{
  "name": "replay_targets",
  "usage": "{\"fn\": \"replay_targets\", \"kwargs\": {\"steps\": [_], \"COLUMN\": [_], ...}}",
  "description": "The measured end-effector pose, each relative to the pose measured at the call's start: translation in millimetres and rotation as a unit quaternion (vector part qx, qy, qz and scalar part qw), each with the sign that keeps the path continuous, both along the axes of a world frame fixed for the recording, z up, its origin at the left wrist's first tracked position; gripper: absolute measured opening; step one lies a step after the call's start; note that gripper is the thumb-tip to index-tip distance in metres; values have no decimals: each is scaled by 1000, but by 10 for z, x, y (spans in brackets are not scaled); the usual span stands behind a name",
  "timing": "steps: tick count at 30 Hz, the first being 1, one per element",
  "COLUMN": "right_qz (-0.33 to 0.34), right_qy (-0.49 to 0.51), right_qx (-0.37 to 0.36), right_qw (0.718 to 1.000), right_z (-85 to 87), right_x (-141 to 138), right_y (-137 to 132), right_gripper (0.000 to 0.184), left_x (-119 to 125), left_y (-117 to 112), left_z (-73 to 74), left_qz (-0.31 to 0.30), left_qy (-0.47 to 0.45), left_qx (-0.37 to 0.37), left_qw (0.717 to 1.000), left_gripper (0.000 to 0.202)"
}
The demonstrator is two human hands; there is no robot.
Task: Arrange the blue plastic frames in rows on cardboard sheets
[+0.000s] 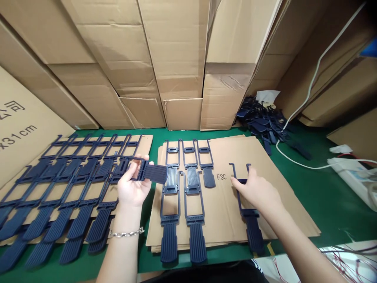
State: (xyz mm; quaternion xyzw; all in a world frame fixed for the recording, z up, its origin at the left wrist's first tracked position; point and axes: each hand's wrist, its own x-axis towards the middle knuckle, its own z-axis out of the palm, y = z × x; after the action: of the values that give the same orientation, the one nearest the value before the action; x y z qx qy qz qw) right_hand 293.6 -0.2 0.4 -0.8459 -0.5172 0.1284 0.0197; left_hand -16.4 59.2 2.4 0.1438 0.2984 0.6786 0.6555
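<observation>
My left hand (135, 184) is closed around a dark blue plastic frame with a ribbed paddle (156, 173), held sideways above the gap between two cardboard stacks. My right hand (259, 190) pinches the side bars of another such blue frame (255, 232), whose paddle points toward me over the right part of the cardboard sheets (224, 204). Left of that hand, several matching frames (196, 241) lie in two rows on the same sheets. My fingers partly cover both held frames.
More blue frames (69, 220) overlap in rows on the left cardboard. At the back right lies a tangled pile of blue parts (265, 122). A white cable (315, 78) runs down to a white power strip (356, 181). Cardboard boxes (176, 59) wall off the green table's back.
</observation>
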Motion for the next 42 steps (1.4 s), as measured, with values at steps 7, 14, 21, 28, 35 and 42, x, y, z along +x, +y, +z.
{"fn": "replay_targets", "kwargs": {"steps": [7,14,21,28,35,42], "right_qz": [-17,12,55,14,74,118], "right_qy": [-63,-50,-11,151,159,53], "right_qx": [-41,-60,-46,34,4,-23], "right_qw": [997,997,997,988,984,991], "right_z": [-98,-42,-116,-42,-2,40], "right_x": [211,196,13,-76,-322,-562], "right_y": [392,277,-149,-359,-466,-525], "right_gripper": [65,73,69,62,62,55], "left_x": [-81,-131,-73,-96,-143,-138], "left_y": [21,66,74,99,119,120], "left_z": [55,-50,-83,-112,-155,-146], "left_qz": [39,38,29,55,61,72], "left_qy": [48,34,40,44,42,40], "left_qx": [24,66,65,60,71,64], "left_qw": [998,997,997,996,995,995], "left_gripper": [38,37,37,37,31,33]}}
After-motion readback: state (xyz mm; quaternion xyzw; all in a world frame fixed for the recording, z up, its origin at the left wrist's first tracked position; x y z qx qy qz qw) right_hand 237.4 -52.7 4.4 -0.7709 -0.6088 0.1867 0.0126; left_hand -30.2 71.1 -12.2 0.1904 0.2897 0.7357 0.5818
